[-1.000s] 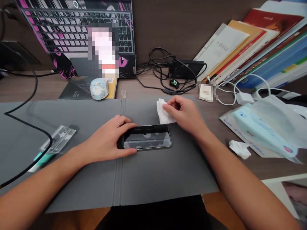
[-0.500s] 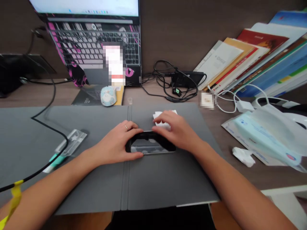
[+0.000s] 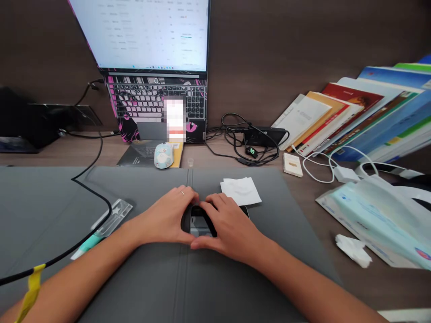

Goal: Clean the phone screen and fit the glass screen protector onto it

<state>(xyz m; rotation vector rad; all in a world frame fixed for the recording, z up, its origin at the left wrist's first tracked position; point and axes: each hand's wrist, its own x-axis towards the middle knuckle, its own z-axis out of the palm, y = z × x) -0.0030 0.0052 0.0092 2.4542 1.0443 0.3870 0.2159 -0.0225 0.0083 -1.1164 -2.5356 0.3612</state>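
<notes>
A dark, glossy phone (image 3: 201,225) lies flat on the grey desk mat (image 3: 141,278), reflecting light from its surface. My left hand (image 3: 164,217) is closed around its left end, thumb along the near edge and fingers at the far edge. Across the phone's right half lies my right hand (image 3: 232,226), its thumb at the near edge and its fingertips at the far edge, close to my left fingers. Much of the phone's right part is hidden under it. Small white sheets (image 3: 242,190) rest just behind my right hand.
A laptop (image 3: 158,96) stands at the back, with a patterned mouse (image 3: 164,155) before it. A black cable (image 3: 89,190) crosses the mat over a clear plastic packet (image 3: 114,217). Books (image 3: 350,107), a crumpled tissue (image 3: 353,250) and a pale blue pack (image 3: 377,220) are at right.
My right hand has shifted left over the phone, its thumb now at the near edge. My left hand stays at the left end. The view has tilted up, showing more laptop screen.
</notes>
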